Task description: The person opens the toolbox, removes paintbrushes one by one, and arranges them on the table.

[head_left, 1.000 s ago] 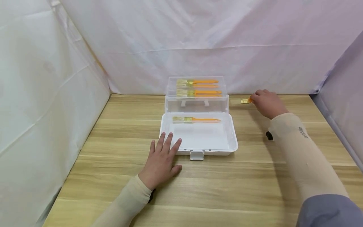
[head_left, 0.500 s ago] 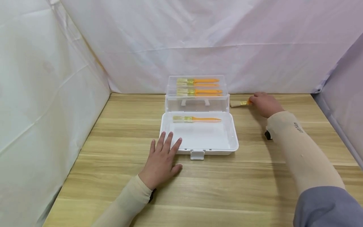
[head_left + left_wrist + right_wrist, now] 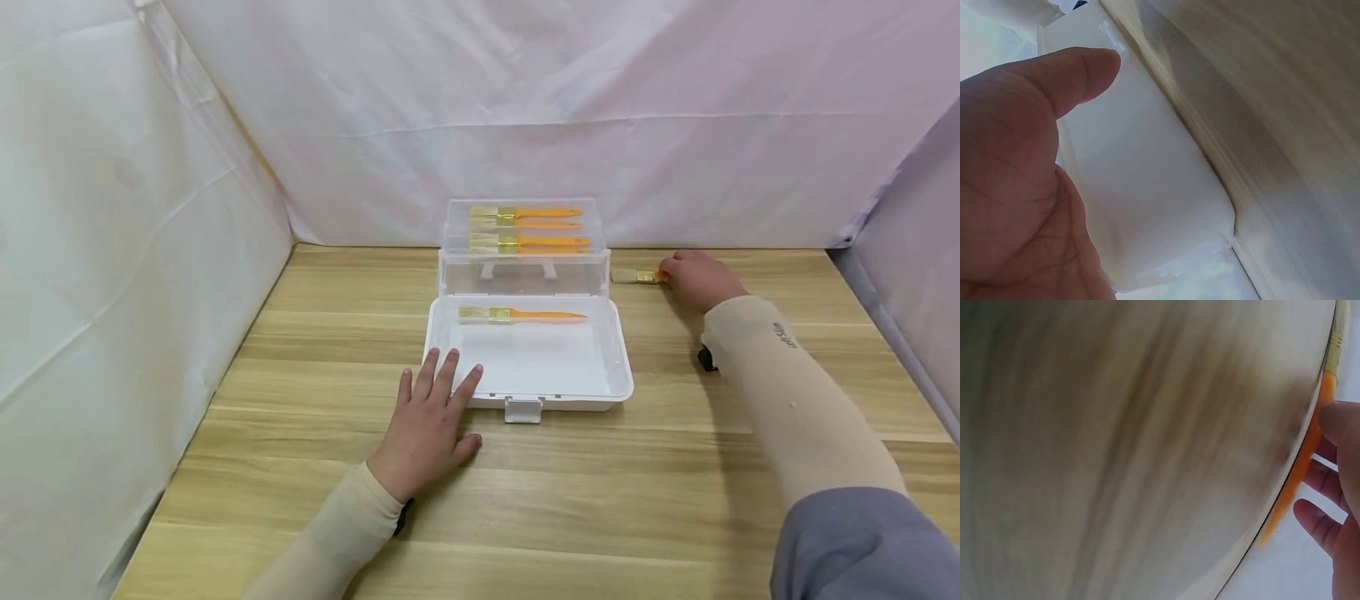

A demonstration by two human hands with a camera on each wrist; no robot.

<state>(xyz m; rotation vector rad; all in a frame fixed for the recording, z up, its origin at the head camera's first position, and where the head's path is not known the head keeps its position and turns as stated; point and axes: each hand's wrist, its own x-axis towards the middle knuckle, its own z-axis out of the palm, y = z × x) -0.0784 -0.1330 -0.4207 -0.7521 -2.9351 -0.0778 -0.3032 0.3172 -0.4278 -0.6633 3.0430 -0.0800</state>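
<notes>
Brush [image 3: 637,276] is in the right hand [image 3: 702,279], thumb and fingers pinching its orange handle [image 3: 1302,459], bristles pointing left and ending just beside the clear lid [image 3: 517,285] of a white box [image 3: 540,362]. It's out by the far edge of the wood table [image 3: 555,500]; can't tell if it's touching the surface. Left hand [image 3: 423,425] has its fingers spread over the box's front-left rim, thumb out to the side. Box sits open, lid up at the back, latch [image 3: 522,410] at the front. A 2nd brush [image 3: 543,316] lies along the back inside. More orange-handled brushes [image 3: 551,213] show at the lid, but some could be reflections, so I can't give a count.
</notes>
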